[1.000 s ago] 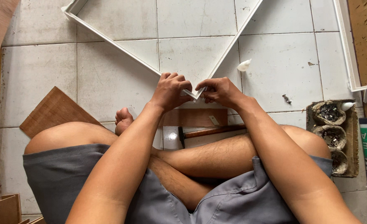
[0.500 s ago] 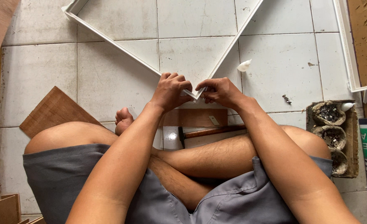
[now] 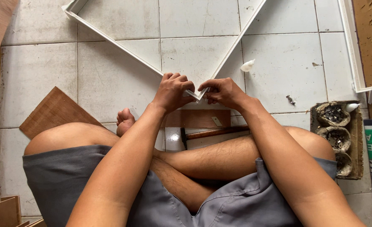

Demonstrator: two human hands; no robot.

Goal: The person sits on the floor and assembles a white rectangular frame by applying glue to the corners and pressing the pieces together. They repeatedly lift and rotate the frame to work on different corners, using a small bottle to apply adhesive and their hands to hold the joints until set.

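On the tiled floor (image 3: pixel 110 80), right at the near corner of the white frame (image 3: pixel 123 45), both hands meet: left hand (image 3: pixel 171 90) curled tight over the end of the left rail, fingers closed round it, thumb side tucked under; right hand (image 3: pixel 223 91) pinching the end of the right rail, fingertips bunched shut on the mitre. The frame lies flat, its near corner pointing at the person's crossed legs, the two rails running away up-left & up-right from that corner. Step in hand, by my read: pressing the two mitred ends together to close/hold the joint, w/ no tool in either hand. Just below the corner, nearer the person, sits a brown wood strip (image 3: pixel 196 118), then a hammer (image 3: pixel 213 133) lying across, head to the left. Right of the corner, a small white blob (image 3: pixel 248 65) on the tile; further right, a cardboard tray (image 3: pixel 339 138) w/ cups of small dark metal bits, prob. nails, too small to tell. Left of the corner, a plywood offcut (image 3: pixel 53 112). Next move, as a judgement: joint needs both rails kept flush & square, so one hand must go on clamping alone before the other can let go for a fastener or the hammer; any slip opens the mitre.
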